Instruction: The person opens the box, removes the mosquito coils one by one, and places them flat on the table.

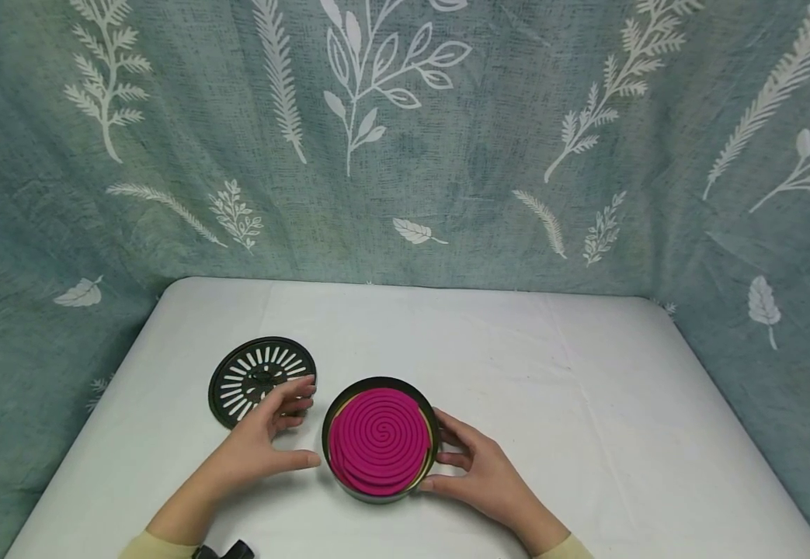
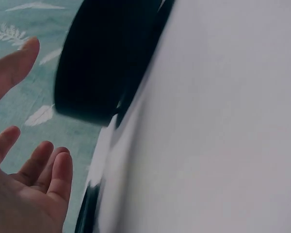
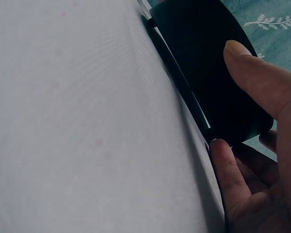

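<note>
A round dark tin stands on the table, holding a bright pink spiral mosquito coil. My right hand holds the tin's right side, the thumb on its near wall and the fingers farther round. In the right wrist view the thumb lies against the dark wall of the tin, with a fingertip at its lower edge. My left hand is spread to the left of the tin, apart from it, holding nothing. Behind its fingers lies a dark slotted round lid, partly covered by that hand.
A white cloth covers the table. Green fabric with white leaf prints hangs behind and beside it. A small black object shows at the bottom edge beside the left sleeve.
</note>
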